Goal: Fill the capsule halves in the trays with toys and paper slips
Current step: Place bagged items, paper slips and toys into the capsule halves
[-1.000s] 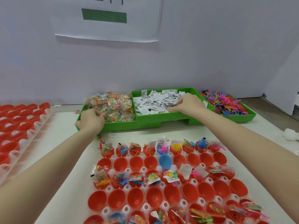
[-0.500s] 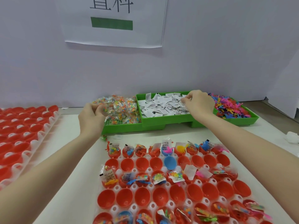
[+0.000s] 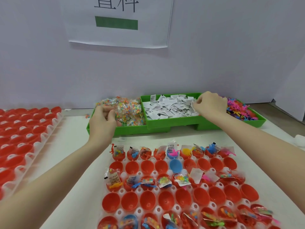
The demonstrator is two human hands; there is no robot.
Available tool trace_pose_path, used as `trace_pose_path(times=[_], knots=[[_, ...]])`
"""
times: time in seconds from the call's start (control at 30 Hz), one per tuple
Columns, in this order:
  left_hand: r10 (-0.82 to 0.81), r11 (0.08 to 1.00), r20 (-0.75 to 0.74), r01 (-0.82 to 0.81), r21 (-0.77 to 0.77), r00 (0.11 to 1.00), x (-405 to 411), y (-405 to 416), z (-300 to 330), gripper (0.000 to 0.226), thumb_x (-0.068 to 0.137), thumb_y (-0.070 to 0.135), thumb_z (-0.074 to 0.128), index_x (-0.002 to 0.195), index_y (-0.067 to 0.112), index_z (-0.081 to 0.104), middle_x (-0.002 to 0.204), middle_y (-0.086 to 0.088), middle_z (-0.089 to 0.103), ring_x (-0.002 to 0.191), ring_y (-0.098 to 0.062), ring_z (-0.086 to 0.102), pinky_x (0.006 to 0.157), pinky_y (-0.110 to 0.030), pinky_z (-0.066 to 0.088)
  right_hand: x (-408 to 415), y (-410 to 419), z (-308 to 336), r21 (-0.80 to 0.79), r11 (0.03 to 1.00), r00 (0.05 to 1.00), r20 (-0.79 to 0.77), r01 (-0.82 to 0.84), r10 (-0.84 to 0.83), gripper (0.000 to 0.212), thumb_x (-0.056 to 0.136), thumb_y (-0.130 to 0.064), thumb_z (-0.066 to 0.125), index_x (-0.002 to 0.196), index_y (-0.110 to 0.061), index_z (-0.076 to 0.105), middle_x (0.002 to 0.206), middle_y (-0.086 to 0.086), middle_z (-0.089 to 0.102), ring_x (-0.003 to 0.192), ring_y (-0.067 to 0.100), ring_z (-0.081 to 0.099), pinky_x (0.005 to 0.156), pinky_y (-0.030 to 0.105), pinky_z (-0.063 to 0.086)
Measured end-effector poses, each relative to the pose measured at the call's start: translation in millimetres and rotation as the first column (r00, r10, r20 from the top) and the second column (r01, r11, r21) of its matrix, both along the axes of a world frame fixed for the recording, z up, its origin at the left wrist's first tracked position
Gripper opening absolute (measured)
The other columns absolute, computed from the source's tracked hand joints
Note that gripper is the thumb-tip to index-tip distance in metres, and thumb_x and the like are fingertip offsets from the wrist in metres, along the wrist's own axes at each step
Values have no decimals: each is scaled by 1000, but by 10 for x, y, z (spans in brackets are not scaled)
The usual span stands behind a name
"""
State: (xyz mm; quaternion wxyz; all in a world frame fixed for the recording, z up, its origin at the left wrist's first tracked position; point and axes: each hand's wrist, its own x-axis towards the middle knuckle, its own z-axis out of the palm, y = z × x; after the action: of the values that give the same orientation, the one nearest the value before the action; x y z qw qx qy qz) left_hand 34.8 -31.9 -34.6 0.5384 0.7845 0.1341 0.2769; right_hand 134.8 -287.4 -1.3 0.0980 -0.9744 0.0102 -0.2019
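Observation:
A clear tray of red capsule halves lies in front of me; some rows hold toys and paper slips, others are bare, and one half is blue. Behind it stands a green bin with three sections: bagged bead toys, white paper slips and coloured plastic figures. My left hand reaches into the bead bags with curled fingers; what it holds is hidden. My right hand pinches a paper slip at the right end of the slip section.
A second tray of red capsule halves lies at the left on the white table. A white wall with a printed sheet rises just behind the bin. A white crumpled object sits at the right edge.
Both hands have lifted slightly within the bin. The left hand has shifted from the bin's front-left corner in toward the bead bags; the right hand has slid right along the slips and pinched one.

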Motion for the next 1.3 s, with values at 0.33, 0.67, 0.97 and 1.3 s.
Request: trace_pose_path(times=[0.33,0.67,0.97,1.3], knots=[[-150,986,-36,147,-78,988,-185,-237,64,27,96,6,37,80,25,49,85,3,56,49,-5,59,76,-38,51,-223,53,105,383,913,987,128,-140,98,22,89,-25,49,91,-13,67,60,-5,49,70,21,50,86,37,38],[-445,823,-5,406,-398,896,-832,-623,369,16,94,17,48,92,16,64,77,-5,68,54,-11,66,56,-16,52,-1368,339,374,830,366,757,99,-421,646,19,80,-11,66,62,-15,66,55,-9,58,51,-6,47,54,6,36],[-499,822,62,495,-281,864,-1621,-841,460,19,77,31,60,82,13,66,58,6,65,53,-9,65,55,-14,50,-2125,306,342,811,369,668,35,-454,744,9,79,-15,68,73,-8,71,68,26,55,64,21,41,60,32,32],[-442,824,104,449,-346,891,-2235,-891,388,14,85,7,58,91,19,63,60,-6,67,57,-11,68,55,-12,49,-2761,164,258,915,238,650,35,-327,759,26,96,-10,39,110,-17,59,55,-11,52,51,2,43,53,12,41]])
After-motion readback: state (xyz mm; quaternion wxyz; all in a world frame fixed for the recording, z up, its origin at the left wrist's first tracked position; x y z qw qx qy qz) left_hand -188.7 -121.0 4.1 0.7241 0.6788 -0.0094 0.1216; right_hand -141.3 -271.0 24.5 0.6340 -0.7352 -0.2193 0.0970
